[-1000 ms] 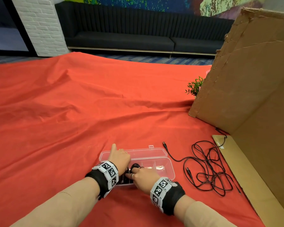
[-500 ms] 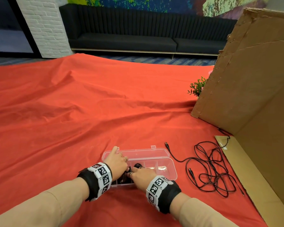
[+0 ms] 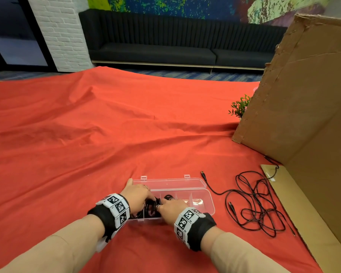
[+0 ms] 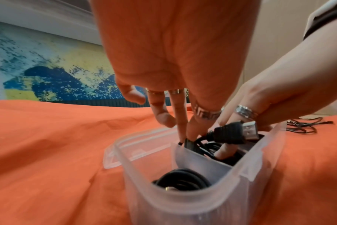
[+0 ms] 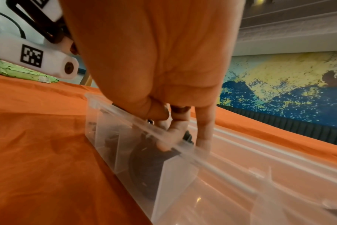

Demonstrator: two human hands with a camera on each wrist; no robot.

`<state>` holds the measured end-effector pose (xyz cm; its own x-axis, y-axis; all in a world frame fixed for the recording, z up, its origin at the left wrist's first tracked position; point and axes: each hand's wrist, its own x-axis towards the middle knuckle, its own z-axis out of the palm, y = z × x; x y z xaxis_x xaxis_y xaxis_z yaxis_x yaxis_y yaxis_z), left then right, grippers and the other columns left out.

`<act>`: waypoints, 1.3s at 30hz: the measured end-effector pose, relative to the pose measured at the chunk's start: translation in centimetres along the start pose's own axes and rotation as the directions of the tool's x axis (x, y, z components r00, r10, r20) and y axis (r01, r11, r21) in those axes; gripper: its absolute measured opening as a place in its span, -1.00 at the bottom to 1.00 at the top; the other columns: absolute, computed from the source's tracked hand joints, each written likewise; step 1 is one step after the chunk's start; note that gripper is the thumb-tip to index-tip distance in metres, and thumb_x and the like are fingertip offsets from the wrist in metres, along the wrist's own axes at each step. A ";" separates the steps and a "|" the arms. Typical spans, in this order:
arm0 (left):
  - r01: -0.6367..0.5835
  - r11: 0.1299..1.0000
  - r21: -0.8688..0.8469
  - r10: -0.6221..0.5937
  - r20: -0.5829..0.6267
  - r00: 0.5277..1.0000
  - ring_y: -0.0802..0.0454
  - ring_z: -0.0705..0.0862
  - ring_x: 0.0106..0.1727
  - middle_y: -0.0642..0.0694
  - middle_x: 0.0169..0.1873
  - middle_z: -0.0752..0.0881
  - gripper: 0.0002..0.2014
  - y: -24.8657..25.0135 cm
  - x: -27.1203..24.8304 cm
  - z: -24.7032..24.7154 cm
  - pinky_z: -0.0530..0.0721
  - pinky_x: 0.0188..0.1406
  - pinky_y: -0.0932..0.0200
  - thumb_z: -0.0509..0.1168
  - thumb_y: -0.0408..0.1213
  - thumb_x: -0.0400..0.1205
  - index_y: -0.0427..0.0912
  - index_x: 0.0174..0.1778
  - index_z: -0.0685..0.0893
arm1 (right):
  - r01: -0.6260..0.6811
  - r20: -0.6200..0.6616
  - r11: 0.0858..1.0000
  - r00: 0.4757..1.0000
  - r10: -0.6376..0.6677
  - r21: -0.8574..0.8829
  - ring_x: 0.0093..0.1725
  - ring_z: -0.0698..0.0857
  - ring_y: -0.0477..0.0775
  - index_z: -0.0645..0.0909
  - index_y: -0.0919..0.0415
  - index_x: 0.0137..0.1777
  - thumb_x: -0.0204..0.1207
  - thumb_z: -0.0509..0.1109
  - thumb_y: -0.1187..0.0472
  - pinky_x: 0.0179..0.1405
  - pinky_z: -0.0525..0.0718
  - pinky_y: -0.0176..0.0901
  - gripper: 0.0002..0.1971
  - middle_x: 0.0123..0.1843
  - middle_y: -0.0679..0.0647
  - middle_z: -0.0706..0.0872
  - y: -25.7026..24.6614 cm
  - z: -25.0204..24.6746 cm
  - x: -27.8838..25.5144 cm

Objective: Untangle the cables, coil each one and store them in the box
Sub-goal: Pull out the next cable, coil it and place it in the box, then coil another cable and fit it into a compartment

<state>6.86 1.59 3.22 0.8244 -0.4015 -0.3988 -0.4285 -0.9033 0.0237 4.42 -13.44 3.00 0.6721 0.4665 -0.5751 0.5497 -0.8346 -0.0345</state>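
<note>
A clear plastic compartment box (image 3: pixel 210 201) lies open on the red cloth, its lid (image 3: pixel 175 182) folded back. Both hands reach into its second compartment from the left. My left hand (image 3: pixel 140 196) presses straight fingers (image 4: pixel 181 129) down on a coiled black cable (image 3: pixel 151 208). My right hand (image 3: pixel 170 204) pinches that cable's USB plug (image 4: pixel 235 134) at the compartment's top. Another coiled black cable (image 4: pixel 183 178) fills the end compartment. A tangled thin black cable (image 3: pixel 256 205) lies loose to the box's right. Through the box wall (image 5: pixel 173 182) the coil shows dark under my right fingers (image 5: pixel 175 130).
A tall cardboard panel (image 3: pixel 303 115) stands at the right, with a flat cardboard sheet (image 3: pixel 307 217) at its foot beside the tangle. A small green plant (image 3: pixel 239 106) peeks out behind it. A green packet (image 5: pixel 23 73) lies on the cloth. A dark sofa (image 3: pixel 165 54) lines the far wall.
Both hands stay at the box's second compartment, working the coiled cable a little deeper. The loose tangle at the right has not moved.
</note>
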 end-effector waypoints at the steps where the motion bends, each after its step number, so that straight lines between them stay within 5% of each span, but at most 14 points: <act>1: 0.004 1.000 -0.022 -0.004 -0.008 1.000 0.04 0.52 0.34 0.08 0.24 0.64 -0.34 0.0 -0.2 0.1 0.20 0.29 -0.11 0.10 -0.52 0.49 0.28 0.37 0.50 | -0.003 0.000 1.000 1.000 0.003 0.003 0.30 0.54 0.39 0.47 0.31 0.38 0.66 0.06 0.36 0.13 0.56 0.27 -0.66 0.31 0.29 0.50 0.0 -0.1 0.0; 6: -0.030 0.999 -0.016 0.029 -0.012 0.999 0.01 0.51 0.31 0.07 0.23 0.60 -0.40 0.0 -1.1 0.8 0.20 0.25 -0.14 0.07 -0.43 0.55 0.35 0.37 0.48 | 0.010 0.013 1.000 1.000 -0.010 0.006 0.32 0.52 0.38 0.35 0.14 0.52 0.66 0.04 0.38 0.13 0.56 0.27 -0.55 0.33 0.27 0.45 0.6 0.1 -0.7; 9: -0.040 0.999 0.037 0.040 -0.007 0.999 -0.02 0.52 0.27 0.01 0.18 0.57 -0.51 0.2 -1.4 1.0 0.19 0.23 -0.17 0.09 -0.30 0.63 0.38 0.35 0.46 | -0.009 -0.049 0.995 0.999 0.014 0.102 0.32 0.54 0.32 0.35 0.06 0.54 0.64 0.05 0.42 0.29 0.43 0.37 -0.49 0.33 0.23 0.45 1.2 0.5 -1.3; 12: -0.039 0.996 0.076 0.038 0.014 0.999 -0.01 0.52 0.27 0.00 0.16 0.55 -0.70 0.5 -1.2 0.9 0.18 0.25 -0.19 0.15 -0.01 0.66 0.34 0.31 0.52 | -0.016 -0.185 0.934 0.979 0.088 0.356 0.35 0.55 0.23 0.49 0.12 0.45 0.61 0.06 0.38 0.40 0.38 0.19 -0.55 0.37 0.15 0.53 1.7 1.4 -1.0; 16: 0.005 0.995 0.096 -0.008 0.027 1.000 0.00 0.51 0.28 0.02 0.14 0.57 -0.63 1.1 -0.5 1.1 0.17 0.29 -0.19 0.22 0.21 0.54 0.21 0.20 0.65 | -0.001 -0.248 0.852 0.956 0.153 0.523 0.32 0.60 0.15 0.63 0.16 0.28 0.54 0.11 0.36 0.31 0.55 -0.04 -0.61 0.32 0.12 0.66 2.0 2.5 -0.2; 24: 0.025 0.985 0.173 -0.017 -0.047 0.999 -0.05 0.55 0.24 0.00 0.14 0.64 -0.69 2.1 -0.2 1.6 0.18 0.21 -0.17 0.33 0.04 0.51 0.12 0.16 0.67 | 0.042 -0.292 0.800 0.941 0.170 0.599 0.32 0.60 0.11 0.66 0.23 0.24 0.54 0.12 0.39 0.34 0.51 -0.15 -0.63 0.29 0.13 0.68 2.4 2.8 -0.1; 30: 0.073 0.993 -0.096 -0.072 0.012 0.997 0.09 0.50 0.32 0.10 0.15 0.66 -0.65 1.1 -0.4 1.5 0.16 0.28 -0.10 0.38 -0.03 0.51 0.20 0.24 0.63 | 0.060 -0.302 0.800 0.941 0.154 0.597 0.32 0.60 0.13 0.65 0.23 0.26 0.53 0.12 0.40 0.35 0.48 -0.17 -0.61 0.30 0.15 0.68 2.6 2.9 -0.4; 35: 0.096 0.977 -0.190 -0.103 -0.026 0.994 0.10 0.55 0.32 0.16 0.12 0.71 -0.68 1.3 -0.9 1.5 0.05 0.51 -0.23 0.19 -0.19 0.62 0.20 0.25 0.63 | 0.089 -0.322 0.806 0.938 0.131 0.585 0.31 0.62 0.13 0.63 0.20 0.30 0.55 0.12 0.39 0.32 0.49 -0.19 -0.61 0.30 0.15 0.68 2.6 3.0 -0.7; 39: 0.114 0.966 -0.232 -0.133 -0.070 0.989 0.09 0.60 0.26 0.17 0.06 0.73 -0.69 1.8 -1.2 1.3 0.04 0.54 -0.22 0.16 -0.19 0.63 0.16 0.23 0.65 | 0.071 -0.378 0.746 0.891 0.251 0.663 -0.01 0.73 0.04 0.65 0.13 0.22 0.65 0.18 0.17 0.08 0.64 -0.19 -0.73 0.08 0.07 0.76 4.3 2.0 -2.1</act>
<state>4.60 0.69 2.58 0.8982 -0.2872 -0.3328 -0.2345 -0.9534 0.1899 4.43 -18.61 2.43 0.9246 0.3165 -0.2118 0.1288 -0.7833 -0.6081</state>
